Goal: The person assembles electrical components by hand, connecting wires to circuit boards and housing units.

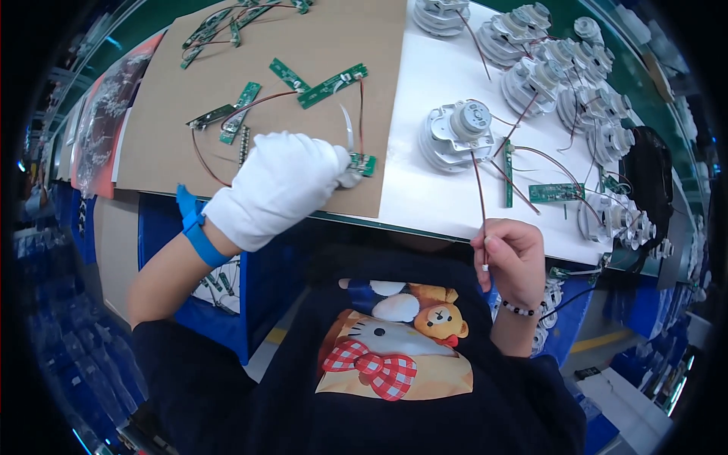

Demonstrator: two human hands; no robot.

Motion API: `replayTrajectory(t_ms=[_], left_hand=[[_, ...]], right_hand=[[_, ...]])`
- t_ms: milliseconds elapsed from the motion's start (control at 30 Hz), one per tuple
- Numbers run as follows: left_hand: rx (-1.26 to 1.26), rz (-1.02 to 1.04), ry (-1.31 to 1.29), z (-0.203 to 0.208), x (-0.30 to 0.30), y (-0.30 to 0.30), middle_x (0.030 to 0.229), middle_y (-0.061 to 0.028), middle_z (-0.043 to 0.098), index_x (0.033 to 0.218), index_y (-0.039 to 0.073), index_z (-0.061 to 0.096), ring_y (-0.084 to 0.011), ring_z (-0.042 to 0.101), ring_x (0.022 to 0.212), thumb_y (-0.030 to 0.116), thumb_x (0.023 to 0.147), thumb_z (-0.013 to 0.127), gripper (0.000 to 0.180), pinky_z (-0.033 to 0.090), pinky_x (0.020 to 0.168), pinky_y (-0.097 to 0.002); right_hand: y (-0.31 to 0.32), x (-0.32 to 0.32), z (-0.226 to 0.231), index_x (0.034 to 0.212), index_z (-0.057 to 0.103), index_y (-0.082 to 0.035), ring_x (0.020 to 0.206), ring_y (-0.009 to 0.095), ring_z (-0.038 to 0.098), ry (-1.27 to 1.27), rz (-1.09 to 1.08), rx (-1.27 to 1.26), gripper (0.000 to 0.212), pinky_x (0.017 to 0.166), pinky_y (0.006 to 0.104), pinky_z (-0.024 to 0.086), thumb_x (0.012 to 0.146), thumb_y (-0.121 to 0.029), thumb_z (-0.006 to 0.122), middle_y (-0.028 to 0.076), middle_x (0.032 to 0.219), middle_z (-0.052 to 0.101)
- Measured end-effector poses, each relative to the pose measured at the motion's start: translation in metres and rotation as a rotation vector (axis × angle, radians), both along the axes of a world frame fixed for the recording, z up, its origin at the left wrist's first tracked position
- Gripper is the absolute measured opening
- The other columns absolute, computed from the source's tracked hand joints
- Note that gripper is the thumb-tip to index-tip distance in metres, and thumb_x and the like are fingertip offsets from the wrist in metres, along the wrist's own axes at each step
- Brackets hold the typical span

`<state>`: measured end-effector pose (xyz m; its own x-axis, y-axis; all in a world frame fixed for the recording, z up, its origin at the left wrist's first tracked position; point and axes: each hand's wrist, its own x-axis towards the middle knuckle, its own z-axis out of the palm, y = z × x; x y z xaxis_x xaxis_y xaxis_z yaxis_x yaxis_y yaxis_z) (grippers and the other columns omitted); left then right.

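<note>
Motor wire [481, 201] pinched in fingers of right hand [517, 254], plug [485, 268] unjoined; at left, gloved left hand [284, 186] grips small circuit board [367, 164].

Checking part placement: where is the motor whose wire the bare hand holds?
In the head view, the motor sits right of centre on the white sheet, beyond the bare right hand, just right of the brown cardboard.

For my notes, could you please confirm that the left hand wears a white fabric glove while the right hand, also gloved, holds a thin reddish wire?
Not quite: the head view shows the right hand bare; only the left hand wears a white fabric glove. The right does hold the thin reddish wire.
</note>
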<state>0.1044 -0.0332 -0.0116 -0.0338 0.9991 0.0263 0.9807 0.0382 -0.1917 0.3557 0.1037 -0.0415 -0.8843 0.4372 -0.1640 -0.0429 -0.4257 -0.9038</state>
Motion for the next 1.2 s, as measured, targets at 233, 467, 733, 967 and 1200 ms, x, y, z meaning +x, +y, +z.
replayTrajectory(t_ms=[233,467,733,967,1200], left_hand=[[0.123,0.178,-0.634,0.008,-0.013,0.01,0.072,-0.0136,0.057,0.085,0.002,0.06,-0.0273,0.057,0.07,0.016,0.076,0.064,0.017,0.045,0.063,-0.0322],[-0.005,0.064,-0.547,-0.003,0.002,0.015,0.072,-0.0139,0.056,0.086,0.002,0.059,-0.0269,0.055,0.068,0.015,0.076,0.063,0.017,0.044,0.063,-0.0347],[-0.178,0.527,-1.245,0.012,0.033,0.012,0.063,-0.0044,0.053,0.087,-0.004,0.058,-0.0077,0.047,0.057,0.017,0.083,0.057,0.021,0.04,0.054,-0.0247],[-0.025,0.421,-1.184,0.011,0.04,0.006,0.061,-0.0167,0.059,0.079,-0.003,0.062,-0.0269,0.061,0.057,0.022,0.08,0.061,0.025,0.047,0.054,-0.0331],[-0.006,0.362,-1.14,0.011,0.047,0.002,0.06,-0.0184,0.057,0.079,-0.003,0.062,-0.0305,0.059,0.057,0.02,0.08,0.06,0.023,0.046,0.053,-0.0346]], right_hand=[[-0.01,-0.004,0.0,0.088,0.056,0.007,0.05,0.006,0.054,-0.033,0.017,-0.175,0.009,0.039,0.0153,0.043,0.079,0.005,0.057,0.011,0.073,0.062],[-0.023,-0.031,0.001,0.081,0.055,0.005,0.055,0.006,0.055,-0.071,-0.067,0.031,0.009,0.043,0.0141,0.043,0.077,0.004,0.062,0.01,0.082,0.061],[-0.031,-0.073,-0.013,0.076,0.062,0.003,0.059,0.004,0.05,0.108,-0.445,0.683,0.008,0.047,0.0155,0.039,0.069,0.007,0.066,0.005,0.083,0.056],[-0.034,-0.071,-0.015,0.077,0.063,0.003,0.058,0.003,0.048,0.079,-0.477,0.729,0.009,0.044,0.0154,0.036,0.069,0.007,0.066,0.004,0.083,0.055],[-0.034,-0.062,-0.012,0.076,0.063,0.003,0.057,0.004,0.048,0.057,-0.413,0.799,0.009,0.045,0.0162,0.036,0.069,0.009,0.065,0.004,0.081,0.055]])
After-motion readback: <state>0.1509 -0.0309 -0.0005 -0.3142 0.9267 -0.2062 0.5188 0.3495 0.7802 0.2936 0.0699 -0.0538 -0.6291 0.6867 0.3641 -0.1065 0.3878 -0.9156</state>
